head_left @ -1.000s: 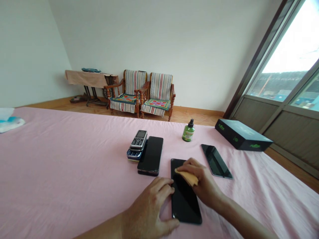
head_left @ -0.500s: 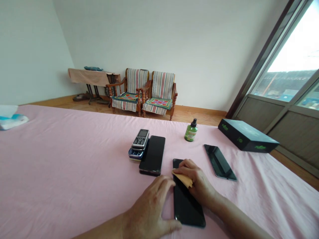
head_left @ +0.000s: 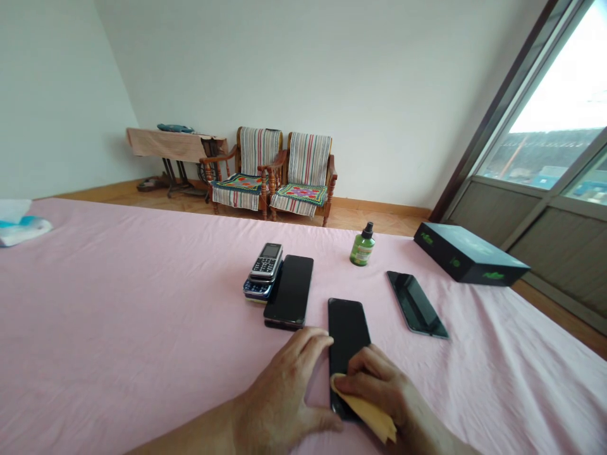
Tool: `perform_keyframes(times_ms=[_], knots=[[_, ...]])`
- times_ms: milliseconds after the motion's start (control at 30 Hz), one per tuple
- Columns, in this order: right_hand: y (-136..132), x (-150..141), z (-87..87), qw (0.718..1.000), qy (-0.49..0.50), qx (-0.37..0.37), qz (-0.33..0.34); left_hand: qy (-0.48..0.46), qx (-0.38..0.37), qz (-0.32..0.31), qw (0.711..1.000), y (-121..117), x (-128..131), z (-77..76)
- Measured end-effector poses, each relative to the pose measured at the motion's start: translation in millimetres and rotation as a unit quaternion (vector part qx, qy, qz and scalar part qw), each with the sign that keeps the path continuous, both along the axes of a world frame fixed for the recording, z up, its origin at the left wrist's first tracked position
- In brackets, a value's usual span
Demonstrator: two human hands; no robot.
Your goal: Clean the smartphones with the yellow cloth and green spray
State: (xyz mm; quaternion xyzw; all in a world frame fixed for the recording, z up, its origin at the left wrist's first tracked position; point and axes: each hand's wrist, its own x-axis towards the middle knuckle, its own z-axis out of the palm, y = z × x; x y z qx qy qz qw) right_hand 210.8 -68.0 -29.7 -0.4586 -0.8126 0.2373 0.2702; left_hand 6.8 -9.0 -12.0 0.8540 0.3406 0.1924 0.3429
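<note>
A black smartphone [head_left: 348, 322] lies flat on the pink sheet in front of me. My left hand [head_left: 284, 395] rests beside it, thumb and fingers spread apart, with the fingertips and thumb tip against the phone's left edge. Pinched in my right hand [head_left: 386, 388] is a yellow cloth [head_left: 367, 414], pressed on the lower part of the screen. The hand and cloth hide the phone's lower right corner. Left of the phone, another black smartphone [head_left: 290, 291] lies on top of a stack, next to a silver keypad phone [head_left: 266, 260] set on a blue phone [head_left: 257, 289].
A dark tablet-like phone [head_left: 417, 305] lies to the right. Beyond stand a green bottle [head_left: 361, 248] with a black cap and a black box [head_left: 469, 253]. A tissue pack [head_left: 23, 229] sits at the far left. Two wooden chairs [head_left: 303, 174] are against the wall.
My right hand has slid the cloth down the screen toward me, uncovering the phone's upper part. My left hand has stayed at the phone's left edge.
</note>
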Motion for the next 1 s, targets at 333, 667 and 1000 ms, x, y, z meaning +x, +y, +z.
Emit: perform_keyframes(times_ms=[333, 667, 1000], knots=[[-14.7, 0.3, -33.0, 0.998, 0.003, 0.067, -0.018, 0.007, 0.03, -0.023, 0.999, 2.9, 1.4, -1.7], [17.7, 20.4, 12.3, 0.996, 0.05, 0.021, -0.074, 0.017, 0.037, -0.026, 0.999, 1.8, 1.0, 1.9], [87.8, 48.6, -6.4, 0.981, 0.029, 0.101, -0.163, -0.003, 0.031, -0.03, 0.999, 2.0, -1.2, -2.3]])
